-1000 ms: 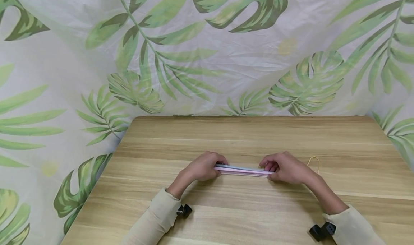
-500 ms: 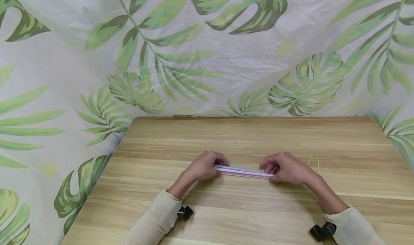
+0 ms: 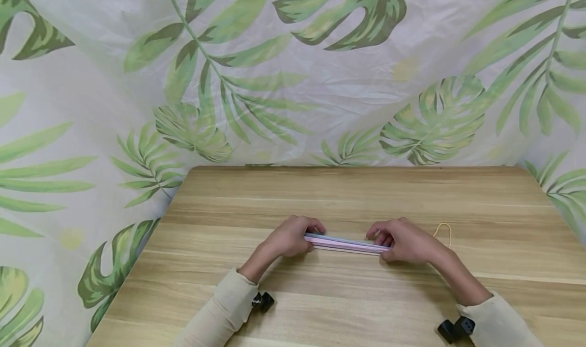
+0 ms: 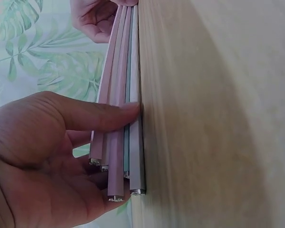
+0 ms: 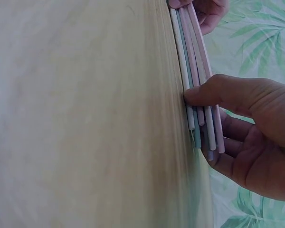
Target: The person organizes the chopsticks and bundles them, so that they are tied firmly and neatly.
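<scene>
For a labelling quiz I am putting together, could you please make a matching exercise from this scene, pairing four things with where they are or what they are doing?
Things:
1. left hand
2. right hand
3. rubber band
4. sticks

States or places:
A. lies loose on the table, just beyond the right wrist
B. grips the right end of the bundle
C. pink, white and pale green, bunched together and lying along the table
D. grips the left end of the bundle, thumb across it

Pairs: 1-D, 2-B, 3-A, 4-C
</scene>
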### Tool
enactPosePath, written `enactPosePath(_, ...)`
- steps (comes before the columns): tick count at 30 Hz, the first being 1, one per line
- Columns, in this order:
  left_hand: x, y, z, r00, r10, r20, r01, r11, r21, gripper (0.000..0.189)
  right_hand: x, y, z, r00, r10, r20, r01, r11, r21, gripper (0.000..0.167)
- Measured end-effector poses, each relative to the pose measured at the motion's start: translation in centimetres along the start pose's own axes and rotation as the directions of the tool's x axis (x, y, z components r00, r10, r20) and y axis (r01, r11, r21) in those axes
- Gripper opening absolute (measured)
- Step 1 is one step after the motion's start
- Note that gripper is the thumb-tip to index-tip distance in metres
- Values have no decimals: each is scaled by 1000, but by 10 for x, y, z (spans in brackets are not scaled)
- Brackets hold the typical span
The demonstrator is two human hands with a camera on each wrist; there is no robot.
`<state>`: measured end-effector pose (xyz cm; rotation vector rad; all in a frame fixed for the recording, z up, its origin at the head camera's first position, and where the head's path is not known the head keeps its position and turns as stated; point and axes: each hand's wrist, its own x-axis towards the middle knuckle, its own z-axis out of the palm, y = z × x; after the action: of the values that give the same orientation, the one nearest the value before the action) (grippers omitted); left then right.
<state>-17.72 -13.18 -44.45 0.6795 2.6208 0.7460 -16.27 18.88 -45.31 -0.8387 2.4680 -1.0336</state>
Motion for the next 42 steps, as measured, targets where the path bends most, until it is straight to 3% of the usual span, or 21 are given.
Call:
enactPosePath(6,0,1,1,1000,-2,19,1,1000,24,41,0,-3,1,1000,-4,-8,4,1000,-24,33)
enactPosePath(16,-3,5,-3,999,-18,43,16,998,66,42,1,-7,1,1000,-8,-11,8,999,-37,38)
enactPosePath(25,-4,7,-4,999,18,47,-22,996,84,37,-2,-9,-2,1000,-22,-8,22,999,-39,32)
enactPosePath(33,-6,4,-8,998,53,21,-54,998,39,34,-8,-2,-6,995,-54,-87,52,998,-22,28)
enactPosePath(42,-7,2,-17,998,44,-38,-46,997,-66,24,-11,-2,-13,988,-13,-156,23,998,61,31)
